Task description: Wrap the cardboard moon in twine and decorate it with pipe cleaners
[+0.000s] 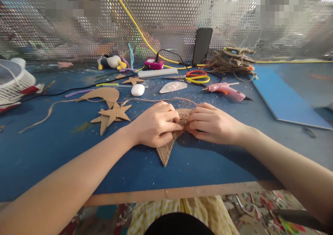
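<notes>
A crescent shape wrapped in brown twine (166, 151) lies on the blue table in front of me, one pointed tip toward the front edge. My left hand (158, 124) is closed on its left part, with the index finger pressing near the inner curve. From the other side my right hand (208, 124) pinches the crescent's upper right part, the fingertips of both hands almost meeting. Much of the right end is hidden by the right hand. A loose length of twine (161, 99) runs behind the hands and off to the left.
Left lie cardboard stars (116, 113) and a bare cardboard crescent (104, 93). Behind are a white egg-shaped piece (137, 90), scissors (197, 78) and a pink glue gun (226, 90). A phone (202, 47) leans on the mesh; a blue board (288, 96) lies right, a white basket (15, 82) left.
</notes>
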`<action>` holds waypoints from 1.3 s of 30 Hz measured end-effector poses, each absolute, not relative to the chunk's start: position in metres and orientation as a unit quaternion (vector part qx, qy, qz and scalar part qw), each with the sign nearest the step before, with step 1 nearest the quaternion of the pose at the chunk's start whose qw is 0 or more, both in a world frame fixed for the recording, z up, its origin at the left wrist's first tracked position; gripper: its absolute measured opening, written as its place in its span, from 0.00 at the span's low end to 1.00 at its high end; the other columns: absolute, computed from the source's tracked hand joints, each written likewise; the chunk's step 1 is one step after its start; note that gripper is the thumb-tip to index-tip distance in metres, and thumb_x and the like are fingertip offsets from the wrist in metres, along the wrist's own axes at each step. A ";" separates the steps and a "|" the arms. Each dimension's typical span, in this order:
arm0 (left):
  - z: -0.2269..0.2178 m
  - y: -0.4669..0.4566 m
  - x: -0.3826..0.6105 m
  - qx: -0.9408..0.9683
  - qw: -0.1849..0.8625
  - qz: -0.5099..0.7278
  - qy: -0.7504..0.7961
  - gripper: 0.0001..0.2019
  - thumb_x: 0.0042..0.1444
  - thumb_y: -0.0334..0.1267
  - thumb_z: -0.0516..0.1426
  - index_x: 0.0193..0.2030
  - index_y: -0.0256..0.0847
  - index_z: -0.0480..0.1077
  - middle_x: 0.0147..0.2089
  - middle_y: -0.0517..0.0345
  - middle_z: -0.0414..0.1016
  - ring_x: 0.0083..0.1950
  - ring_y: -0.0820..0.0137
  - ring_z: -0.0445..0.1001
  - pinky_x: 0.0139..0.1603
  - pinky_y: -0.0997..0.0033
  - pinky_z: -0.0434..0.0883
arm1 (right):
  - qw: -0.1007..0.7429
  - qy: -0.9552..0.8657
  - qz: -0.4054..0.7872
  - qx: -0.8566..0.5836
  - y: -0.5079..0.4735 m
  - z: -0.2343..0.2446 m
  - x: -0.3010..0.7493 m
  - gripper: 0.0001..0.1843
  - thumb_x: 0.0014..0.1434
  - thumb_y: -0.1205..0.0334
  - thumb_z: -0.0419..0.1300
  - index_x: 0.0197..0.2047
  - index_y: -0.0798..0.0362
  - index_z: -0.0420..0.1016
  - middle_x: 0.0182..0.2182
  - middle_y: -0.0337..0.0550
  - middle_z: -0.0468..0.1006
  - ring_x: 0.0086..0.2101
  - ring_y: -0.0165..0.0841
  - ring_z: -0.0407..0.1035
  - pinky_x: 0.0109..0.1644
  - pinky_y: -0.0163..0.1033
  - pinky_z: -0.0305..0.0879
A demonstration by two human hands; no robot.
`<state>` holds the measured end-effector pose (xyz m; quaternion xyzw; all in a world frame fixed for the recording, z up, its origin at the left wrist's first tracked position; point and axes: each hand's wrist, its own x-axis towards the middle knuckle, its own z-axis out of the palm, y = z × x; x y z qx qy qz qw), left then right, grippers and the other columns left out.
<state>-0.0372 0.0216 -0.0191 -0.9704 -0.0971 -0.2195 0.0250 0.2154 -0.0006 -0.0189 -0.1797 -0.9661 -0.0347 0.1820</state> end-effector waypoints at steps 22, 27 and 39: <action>-0.026 0.022 -0.035 -0.961 -0.060 -0.229 -0.144 0.14 0.55 0.27 0.52 0.41 0.39 0.77 0.46 0.51 0.79 0.46 0.62 0.75 0.49 0.61 0.73 | 0.186 -0.969 -0.022 -0.161 -0.001 -0.018 0.217 0.07 0.66 0.67 0.56 0.40 0.55 0.75 0.36 0.45 0.79 0.41 0.36 0.70 0.47 0.45 0.65; -0.027 0.023 -0.036 -0.960 -0.064 -0.235 -0.140 0.14 0.55 0.26 0.52 0.41 0.39 0.78 0.44 0.52 0.80 0.45 0.63 0.76 0.47 0.62 0.73 | 0.201 -0.967 -0.017 -0.153 0.001 -0.021 0.215 0.07 0.67 0.66 0.55 0.43 0.55 0.76 0.38 0.46 0.80 0.42 0.36 0.70 0.46 0.44 0.66; -0.027 0.022 -0.037 -0.959 -0.051 -0.235 -0.148 0.14 0.54 0.28 0.52 0.39 0.41 0.79 0.40 0.54 0.80 0.42 0.65 0.76 0.43 0.64 0.74 | 0.234 -0.956 0.040 -0.171 0.001 -0.027 0.211 0.09 0.67 0.67 0.56 0.47 0.53 0.76 0.40 0.47 0.80 0.43 0.37 0.71 0.46 0.45 0.67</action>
